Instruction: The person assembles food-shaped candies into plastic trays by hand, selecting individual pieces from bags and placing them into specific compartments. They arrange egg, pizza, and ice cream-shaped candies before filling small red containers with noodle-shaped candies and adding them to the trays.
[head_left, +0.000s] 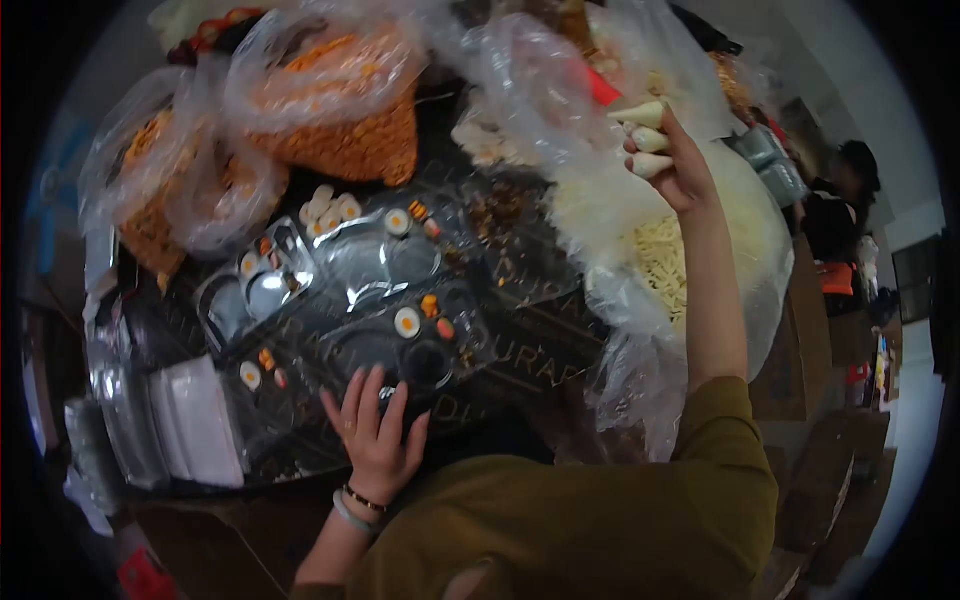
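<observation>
My left hand [378,440] lies with its fingers spread at the near edge of a clear plastic tray [345,350]. That tray carries a round egg-like piece [407,322], an orange piece [430,305] and a pink-and-white piece [445,328]. My right hand [682,165] is raised over the bags at the right, its fingers curled. Pale, pointed shapes [650,140] show at its fingertips; whether they are covers or held pieces I cannot make out. Below this hand, an open plastic bag [740,250] contains pale yellow sticks [660,260].
More clear trays [375,255] with similar small pieces lie on the dark printed table cover [540,355]. Bags of orange pieces [350,140] stand at the back left. Stacked clear packaging [195,415] sits at the left edge. Another person [845,210] is at the far right.
</observation>
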